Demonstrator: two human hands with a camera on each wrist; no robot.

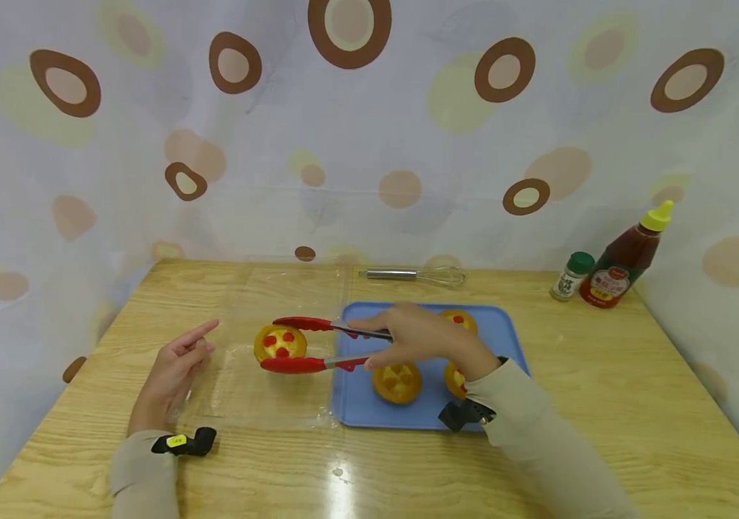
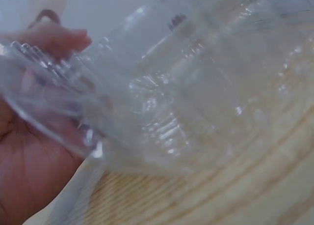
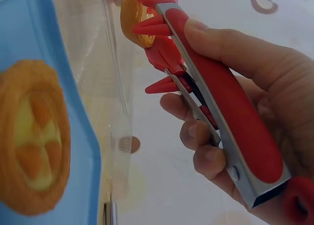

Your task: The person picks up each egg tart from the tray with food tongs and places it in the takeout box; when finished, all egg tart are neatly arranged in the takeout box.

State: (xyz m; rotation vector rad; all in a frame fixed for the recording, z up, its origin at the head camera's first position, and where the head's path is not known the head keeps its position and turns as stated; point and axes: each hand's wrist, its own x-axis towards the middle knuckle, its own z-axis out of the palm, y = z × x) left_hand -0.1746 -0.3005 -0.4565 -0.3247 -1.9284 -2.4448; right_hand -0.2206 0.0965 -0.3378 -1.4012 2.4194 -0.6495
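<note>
My right hand (image 1: pixel 408 335) grips metal tongs (image 3: pixel 225 97) with red handles and red tips. The tips lie on either side of a small round tart (image 1: pixel 281 342) topped with red pieces, over a clear plastic container (image 1: pixel 317 411). At the container's left side is my left hand (image 1: pixel 174 371), index finger extended. In the left wrist view its palm and fingers lie against the clear plastic, partly seen through it. Under my right hand a blue tray (image 1: pixel 356 414) bears several more tarts, including a plainer yellow tart (image 1: pixel 397 382); my arm partly covers another tart (image 1: pixel 455 378).
A whisk (image 1: pixel 411 275) lies behind the tray along the back of the wooden table (image 1: pixel 265 476). At the back right stand a green-capped shaker (image 1: pixel 570 277) and a red sauce bottle (image 1: pixel 625 263) with a yellow nozzle. A patterned curtain (image 1: pixel 408 130) hangs behind the table.
</note>
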